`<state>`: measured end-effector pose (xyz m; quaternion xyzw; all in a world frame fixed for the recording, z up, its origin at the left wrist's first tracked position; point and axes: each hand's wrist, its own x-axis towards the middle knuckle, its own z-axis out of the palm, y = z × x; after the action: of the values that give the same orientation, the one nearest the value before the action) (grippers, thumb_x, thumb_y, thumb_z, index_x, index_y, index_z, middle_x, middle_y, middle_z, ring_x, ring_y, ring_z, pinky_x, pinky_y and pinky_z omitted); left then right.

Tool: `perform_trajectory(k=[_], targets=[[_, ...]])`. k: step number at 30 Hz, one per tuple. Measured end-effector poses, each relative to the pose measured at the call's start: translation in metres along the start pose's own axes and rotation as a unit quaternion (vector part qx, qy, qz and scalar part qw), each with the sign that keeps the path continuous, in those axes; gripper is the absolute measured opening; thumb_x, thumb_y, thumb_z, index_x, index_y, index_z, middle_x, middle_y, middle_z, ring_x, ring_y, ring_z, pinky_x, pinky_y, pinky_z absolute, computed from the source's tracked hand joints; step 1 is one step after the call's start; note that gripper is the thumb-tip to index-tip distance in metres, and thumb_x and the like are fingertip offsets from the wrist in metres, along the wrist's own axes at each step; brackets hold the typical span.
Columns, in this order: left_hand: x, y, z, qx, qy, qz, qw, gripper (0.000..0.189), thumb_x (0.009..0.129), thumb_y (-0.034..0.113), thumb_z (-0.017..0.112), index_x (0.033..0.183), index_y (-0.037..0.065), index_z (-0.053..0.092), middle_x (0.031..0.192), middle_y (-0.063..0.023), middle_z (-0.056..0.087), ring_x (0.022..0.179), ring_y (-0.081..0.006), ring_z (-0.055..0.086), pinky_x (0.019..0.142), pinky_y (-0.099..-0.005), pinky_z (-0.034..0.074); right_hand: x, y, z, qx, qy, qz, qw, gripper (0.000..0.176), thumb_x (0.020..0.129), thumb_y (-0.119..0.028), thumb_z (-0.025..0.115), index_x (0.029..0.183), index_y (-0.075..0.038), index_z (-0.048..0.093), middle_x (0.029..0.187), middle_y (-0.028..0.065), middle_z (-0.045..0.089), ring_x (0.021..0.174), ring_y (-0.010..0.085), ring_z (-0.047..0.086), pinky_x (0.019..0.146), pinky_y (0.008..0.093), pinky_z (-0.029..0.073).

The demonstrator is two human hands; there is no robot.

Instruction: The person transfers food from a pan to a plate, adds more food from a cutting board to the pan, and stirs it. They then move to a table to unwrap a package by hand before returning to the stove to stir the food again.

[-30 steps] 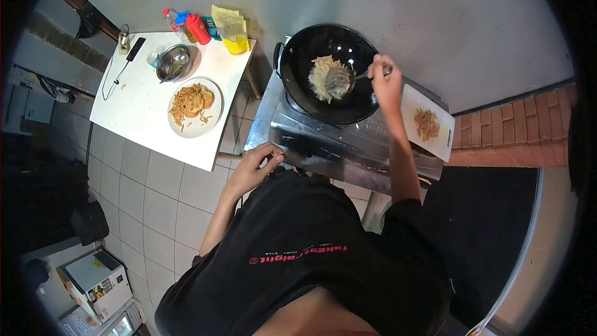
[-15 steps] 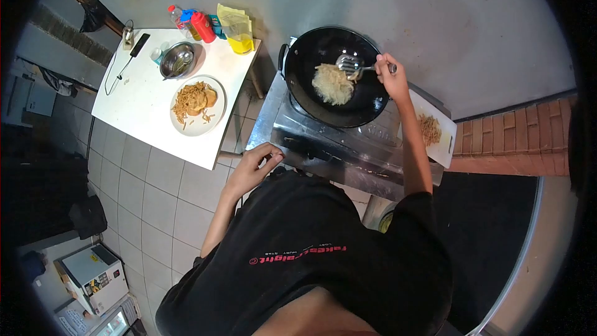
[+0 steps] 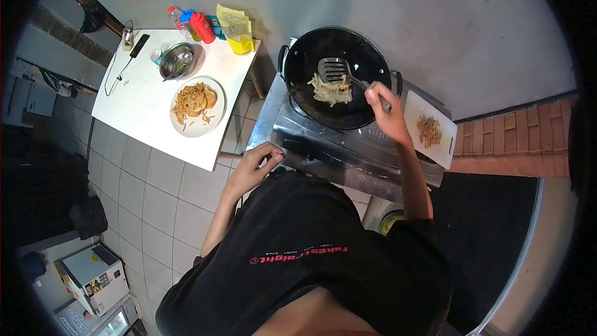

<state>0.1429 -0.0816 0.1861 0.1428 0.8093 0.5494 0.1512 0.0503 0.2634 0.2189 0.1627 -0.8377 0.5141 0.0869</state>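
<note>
Pale food strips [image 3: 331,93] lie in black wok [image 3: 311,50], slotted spatula [image 3: 334,71] partly over them; right hand [image 3: 388,112] grips its handle. Left hand [image 3: 252,168] near stove [image 3: 266,123], loosely open.

A kitchen, with stove [image 3: 354,155] and wok [image 3: 311,101]

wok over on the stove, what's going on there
A person's right hand holds a slotted spatula at the pale food in the wok. The left hand is by the front of the stove, with nothing visible in it. Brown strips lie on a white board to the right of the wok. More browned food is on a plate on the white table to the left.
</note>
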Motion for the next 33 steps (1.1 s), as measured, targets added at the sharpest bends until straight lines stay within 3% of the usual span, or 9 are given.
perform_trajectory(k=[2, 7, 12, 15, 17, 20, 30, 33], targets=[[0.001, 0.000, 0.001, -0.001, -0.006, -0.001, 1.000, 0.019, 0.097, 0.020, 0.063, 0.099, 0.001, 0.065, 0.090, -0.0060, 0.066, 0.078, -0.0162, 0.060, 0.069, -0.0292, 0.045, -0.006, -0.015, 0.001, -0.001, -0.016, 0.009, 1.000, 0.024, 0.102, -0.015, 0.055, 0.084, 0.000, 0.047, 0.073, 0.0062, 0.045, 0.070, 0.0143, 0.042, 0.065, 0.0295, 0.038], [0.003, -0.001, 0.002, -0.002, -0.008, 0.002, 1.000, 0.019, 0.097, 0.020, 0.063, 0.100, 0.001, 0.065, 0.091, -0.0064, 0.066, 0.079, -0.0169, 0.060, 0.070, -0.0296, 0.045, -0.012, -0.014, 0.000, -0.035, -0.043, 0.002, 0.998, 0.021, 0.101, -0.012, 0.055, 0.086, 0.001, 0.048, 0.073, 0.0102, 0.041, 0.068, 0.0173, 0.041, 0.065, 0.0312, 0.038], [0.003, 0.001, 0.006, -0.008, -0.012, 0.007, 1.000, 0.019, 0.097, 0.019, 0.063, 0.100, 0.001, 0.065, 0.092, -0.0069, 0.066, 0.081, -0.0182, 0.061, 0.072, -0.0300, 0.046, -0.006, 0.012, 0.005, -0.080, 0.009, 0.029, 0.996, 0.025, 0.101, -0.014, 0.057, 0.085, 0.001, 0.044, 0.072, 0.0105, 0.036, 0.066, 0.0174, 0.037, 0.062, 0.0313, 0.037], [0.003, 0.003, 0.006, 0.010, -0.026, -0.002, 1.000, 0.019, 0.098, 0.019, 0.063, 0.100, 0.001, 0.065, 0.093, -0.0071, 0.066, 0.082, -0.0186, 0.062, 0.073, -0.0302, 0.046, 0.000, 0.039, 0.010, -0.033, 0.052, 0.029, 0.998, 0.030, 0.103, -0.020, 0.055, 0.082, -0.001, 0.043, 0.070, 0.0033, 0.036, 0.067, 0.0116, 0.034, 0.060, 0.0287, 0.034], [0.002, 0.000, 0.007, -0.004, -0.010, 0.023, 1.000, 0.017, 0.098, 0.017, 0.062, 0.100, 0.001, 0.066, 0.092, -0.0047, 0.067, 0.078, -0.0129, 0.058, 0.067, -0.0273, 0.043, 0.003, 0.055, 0.014, 0.005, 0.102, 0.047, 0.994, 0.035, 0.105, -0.024, 0.052, 0.079, -0.003, 0.043, 0.069, -0.0032, 0.035, 0.066, 0.0069, 0.032, 0.058, 0.0257, 0.030], [-0.002, 0.004, 0.003, 0.012, -0.019, 0.002, 1.000, 0.019, 0.097, 0.019, 0.063, 0.100, 0.000, 0.065, 0.093, -0.0076, 0.066, 0.081, -0.0188, 0.062, 0.073, -0.0305, 0.047, 0.001, 0.059, 0.017, 0.066, 0.124, 0.077, 0.987, 0.035, 0.105, -0.024, 0.052, 0.077, -0.004, 0.043, 0.069, -0.0035, 0.035, 0.066, 0.0063, 0.033, 0.059, 0.0249, 0.030], [-0.010, -0.001, 0.002, 0.002, -0.009, -0.003, 1.000, 0.019, 0.097, 0.019, 0.064, 0.100, 0.000, 0.065, 0.093, -0.0075, 0.067, 0.081, -0.0180, 0.062, 0.073, -0.0302, 0.046, -0.008, 0.080, 0.033, 0.084, 0.178, 0.029, 0.980, 0.036, 0.106, -0.022, 0.050, 0.074, -0.005, 0.043, 0.068, -0.0041, 0.037, 0.063, 0.0051, 0.034, 0.056, 0.0241, 0.030], [-0.011, -0.003, 0.004, -0.021, -0.002, 0.003, 1.000, 0.019, 0.097, 0.019, 0.064, 0.101, 0.000, 0.066, 0.093, -0.0070, 0.067, 0.081, -0.0173, 0.062, 0.072, -0.0301, 0.046, -0.018, 0.081, 0.039, 0.245, 0.259, 0.077, 0.931, 0.032, 0.104, -0.017, 0.053, 0.074, -0.006, 0.049, 0.066, -0.0059, 0.043, 0.056, 0.0005, 0.037, 0.049, 0.0203, 0.026]])
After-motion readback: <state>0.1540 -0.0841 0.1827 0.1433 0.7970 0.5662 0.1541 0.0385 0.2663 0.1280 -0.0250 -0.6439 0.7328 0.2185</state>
